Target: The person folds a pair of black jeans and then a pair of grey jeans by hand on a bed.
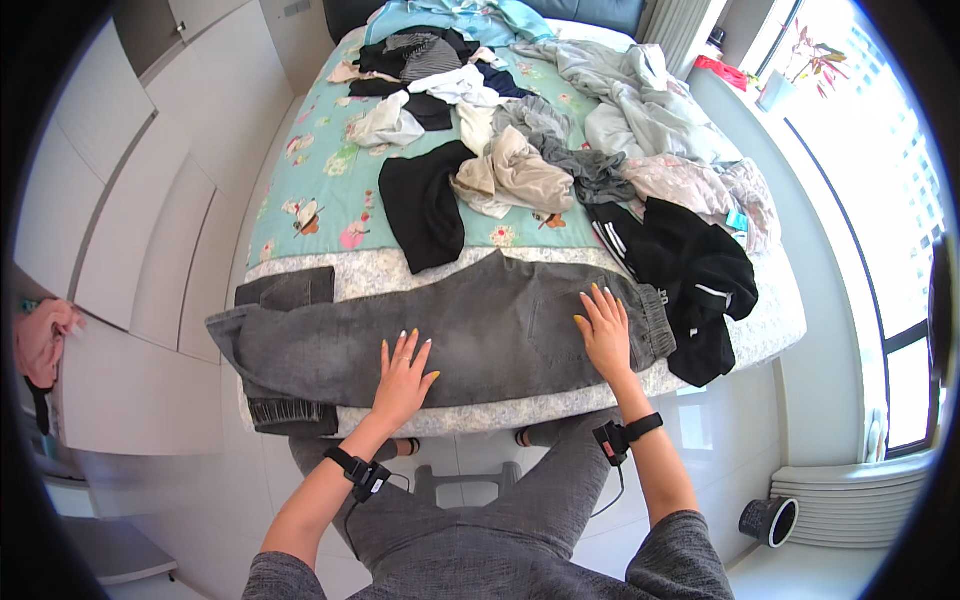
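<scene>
A pair of dark grey jeans (465,315) lies sideways along the near edge of the bed, one leg over the other, with its elastic waistband (655,319) to the right and the leg ends to the left. My left hand (405,381) rests flat on the lower part of the leg, fingers spread. Near the back pocket, my right hand (606,336) lies on the denim, fingers also apart. Neither hand grips anything. Under the left end of the jeans is another folded dark grey garment (296,287), its ribbed elastic part showing at the bed's front edge.
Black clothing with white stripes (697,262) lies right of the waistband. Beyond the jeans are a black garment (424,202), a beige garment (517,172) and a heap of mixed clothes. A grey quilt (630,97) covers the far right. Cabinets (165,225) stand left, a window right.
</scene>
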A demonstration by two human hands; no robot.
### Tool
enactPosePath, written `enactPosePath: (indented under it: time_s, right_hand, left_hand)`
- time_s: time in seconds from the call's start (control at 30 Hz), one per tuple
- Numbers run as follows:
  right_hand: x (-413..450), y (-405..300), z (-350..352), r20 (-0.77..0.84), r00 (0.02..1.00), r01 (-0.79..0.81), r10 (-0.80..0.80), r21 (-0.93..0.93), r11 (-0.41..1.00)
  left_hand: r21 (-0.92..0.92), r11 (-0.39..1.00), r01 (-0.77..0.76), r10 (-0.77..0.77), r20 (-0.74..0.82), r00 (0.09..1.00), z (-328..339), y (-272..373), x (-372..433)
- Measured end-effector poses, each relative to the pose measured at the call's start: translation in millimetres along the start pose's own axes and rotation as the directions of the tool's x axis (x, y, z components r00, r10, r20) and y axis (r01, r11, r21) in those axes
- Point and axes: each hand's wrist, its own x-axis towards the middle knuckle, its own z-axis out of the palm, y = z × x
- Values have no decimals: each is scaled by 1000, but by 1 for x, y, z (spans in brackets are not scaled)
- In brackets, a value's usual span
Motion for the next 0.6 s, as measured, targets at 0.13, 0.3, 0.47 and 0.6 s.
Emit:
enactPosePath:
  time_s: [0.13, 0.3, 0.47, 0.6]
  right_hand:
    - [12, 21, -1, -69, 996, -58, 55, -35, 998]
    - [4, 52, 0, -6, 992, -123, 123, -120, 985]
    - [3, 55, 7, 47, 990, -126, 132, -117, 985]
    - [8, 55, 7, 64, 988, -130, 141, -148, 980]
  left_hand:
    - [-47, 995, -86, 82, -82, 993, -7, 1, 63]
    - [-346, 938, -7, -64, -194, 979, 28, -13, 138]
    - [-529, 817, 229, -235, 57, 970, 46, -19, 194]
    - [-434, 876, 211, -147, 175, 974, 54, -7, 215]
